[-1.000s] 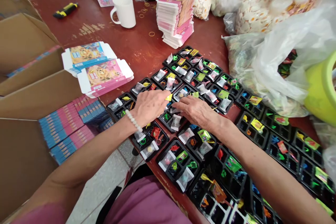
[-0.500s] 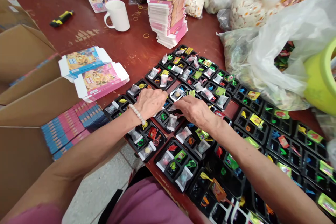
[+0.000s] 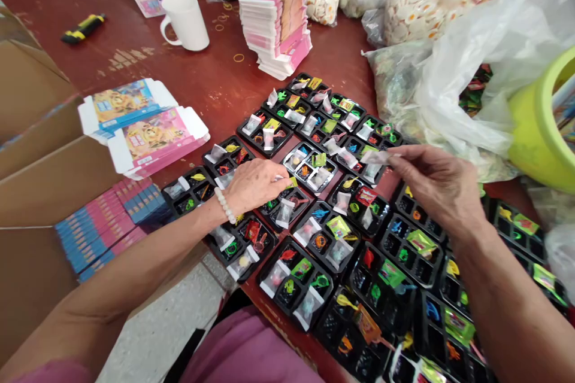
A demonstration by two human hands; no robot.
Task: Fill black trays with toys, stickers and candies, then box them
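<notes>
Rows of black compartment trays (image 3: 287, 305) hold small coloured toys, foil packets and whitish wrapped pieces. My left hand (image 3: 258, 185), with a beaded bracelet at the wrist, is over a tray near the middle, its fingers closed around something too small to make out. To the right, my right hand (image 3: 431, 182) pinches a translucent white wrapped packet (image 3: 375, 157) between thumb and fingers, above the trays. A tray with a white rim (image 3: 309, 167) lies between the hands and holds several items.
Flat blue and pink boxes (image 3: 155, 134) lie at the left, beyond a carton (image 3: 40, 191) of packed boxes. A box stack (image 3: 276, 24), white mug (image 3: 186, 21) and cutter (image 3: 83, 29) stand or lie farther back. Plastic bags (image 3: 449, 90) and a green bucket (image 3: 534, 125) are at right.
My right hand has moved right, away from my left hand, and now shows a white packet in its fingers. My left hand has shifted slightly. The whole view has moved a little.
</notes>
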